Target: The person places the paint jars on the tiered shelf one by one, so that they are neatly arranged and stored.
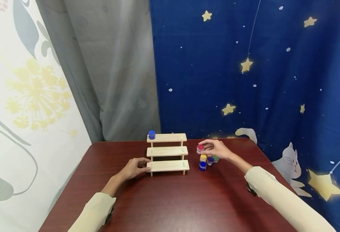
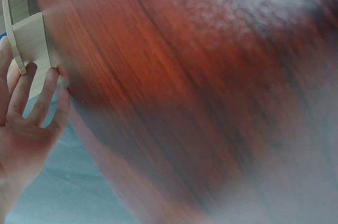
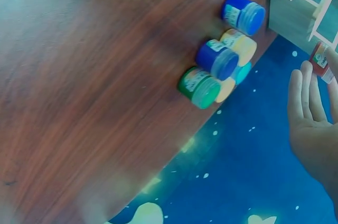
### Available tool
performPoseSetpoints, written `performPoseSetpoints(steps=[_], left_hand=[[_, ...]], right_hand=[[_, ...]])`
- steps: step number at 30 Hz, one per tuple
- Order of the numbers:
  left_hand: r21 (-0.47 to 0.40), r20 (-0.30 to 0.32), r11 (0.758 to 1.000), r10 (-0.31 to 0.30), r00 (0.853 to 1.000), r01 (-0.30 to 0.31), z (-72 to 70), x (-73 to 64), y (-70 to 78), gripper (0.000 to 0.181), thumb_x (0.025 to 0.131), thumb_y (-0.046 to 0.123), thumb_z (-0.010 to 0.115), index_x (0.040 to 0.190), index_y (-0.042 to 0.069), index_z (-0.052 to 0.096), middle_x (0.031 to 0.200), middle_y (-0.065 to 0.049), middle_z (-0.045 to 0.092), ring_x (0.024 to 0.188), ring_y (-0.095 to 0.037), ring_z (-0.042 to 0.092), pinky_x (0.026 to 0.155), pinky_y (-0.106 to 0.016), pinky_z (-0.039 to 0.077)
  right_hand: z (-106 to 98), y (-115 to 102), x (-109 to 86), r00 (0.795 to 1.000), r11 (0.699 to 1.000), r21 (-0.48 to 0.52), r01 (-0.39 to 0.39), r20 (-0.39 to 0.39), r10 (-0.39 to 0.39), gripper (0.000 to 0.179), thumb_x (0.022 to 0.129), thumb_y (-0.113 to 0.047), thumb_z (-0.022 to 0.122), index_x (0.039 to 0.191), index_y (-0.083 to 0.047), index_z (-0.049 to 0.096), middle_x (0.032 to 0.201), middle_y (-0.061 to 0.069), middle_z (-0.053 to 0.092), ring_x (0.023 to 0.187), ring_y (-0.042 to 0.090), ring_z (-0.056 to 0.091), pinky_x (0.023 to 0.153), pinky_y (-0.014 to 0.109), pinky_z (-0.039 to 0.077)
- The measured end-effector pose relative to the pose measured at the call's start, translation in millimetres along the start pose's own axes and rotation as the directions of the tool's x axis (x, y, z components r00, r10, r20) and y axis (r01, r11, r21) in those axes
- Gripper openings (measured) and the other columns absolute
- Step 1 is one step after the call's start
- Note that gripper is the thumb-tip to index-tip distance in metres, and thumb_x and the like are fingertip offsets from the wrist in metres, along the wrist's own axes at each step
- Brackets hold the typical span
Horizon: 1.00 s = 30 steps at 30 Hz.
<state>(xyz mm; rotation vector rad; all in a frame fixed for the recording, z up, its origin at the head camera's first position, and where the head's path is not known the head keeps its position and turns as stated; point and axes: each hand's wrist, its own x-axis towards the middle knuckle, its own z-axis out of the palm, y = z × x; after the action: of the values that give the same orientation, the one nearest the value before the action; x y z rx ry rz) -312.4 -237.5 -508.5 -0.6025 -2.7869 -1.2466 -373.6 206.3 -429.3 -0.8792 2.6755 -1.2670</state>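
Going left to right: the left hand [image 1: 133, 168] has thumb and forefinger pinched on the left end of the bottom step of the wooden rack [image 1: 167, 165], which stands toward the back edge of the desk [image 1: 181, 199]. Looks like light, bare wood: stiff, but I'd guess it slides if bumped, so holding that end makes sense. I'd stick to the board ends; those legs look thin.

A blue jar [image 1: 152, 135] sits on the top step, at its left end.

Right of the rack, toward the desk's back edge, is the red jar [image 1: 200, 149], clamped between thumb and fingertips of the right hand [image 1: 216, 149]. It looks lifted off the desk. My guess is hard plastic: light, no squish, not very fragile, but smooth and round enough to roll if dropped. I'd pinch it round the sides, not by the top, since I can't tell if the cap's tight.

Below that hand, nearer the desk's front edge, is a tight bunch: yellow jar [image 1: 203, 158], dark blue jar [image 1: 203, 166], purple-blue jar [image 1: 210, 160], green jar [image 1: 215, 159]. The right wrist view adds a pale orange jar [image 3: 226, 91] and a teal one [image 3: 243, 73]. Fingers could easily knock a neighbour there.
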Motion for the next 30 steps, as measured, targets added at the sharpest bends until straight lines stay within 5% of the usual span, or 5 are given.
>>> performPoseSetpoints(steps=[17, 30], left_hand=[[0.018, -0.015, 1.0, 0.001, 1.0, -0.001, 1.6, 0.3, -2.1, 0.036, 0.093, 0.025, 0.082, 0.125, 0.01, 0.074, 0.115, -0.008, 0.074, 0.101, -0.023, 0.071, 0.088, -0.043, 0.057], [0.012, -0.019, 1.0, -0.012, 1.0, 0.012, 1.4, -1.0, -1.5, 0.038, 0.092, 0.024, 0.082, 0.125, 0.009, 0.073, 0.115, -0.008, 0.075, 0.1, -0.023, 0.071, 0.088, -0.044, 0.057]], right_hand=[[15, -31, 39.6, 1.0, 0.996, 0.087, 0.009, 0.027, -0.012, 0.048, 0.093, -0.011, 0.08, 0.136, 0.002, 0.063, 0.117, 0.02, 0.074, 0.107, 0.031, 0.073, 0.085, 0.036, 0.06], [32, -46, 70.1, 0.999, 0.998, 0.05, 0.048, 0.009, -0.049, 0.044, 0.093, -0.011, 0.08, 0.135, -0.005, 0.067, 0.114, 0.017, 0.076, 0.104, 0.027, 0.074, 0.085, 0.036, 0.06]])
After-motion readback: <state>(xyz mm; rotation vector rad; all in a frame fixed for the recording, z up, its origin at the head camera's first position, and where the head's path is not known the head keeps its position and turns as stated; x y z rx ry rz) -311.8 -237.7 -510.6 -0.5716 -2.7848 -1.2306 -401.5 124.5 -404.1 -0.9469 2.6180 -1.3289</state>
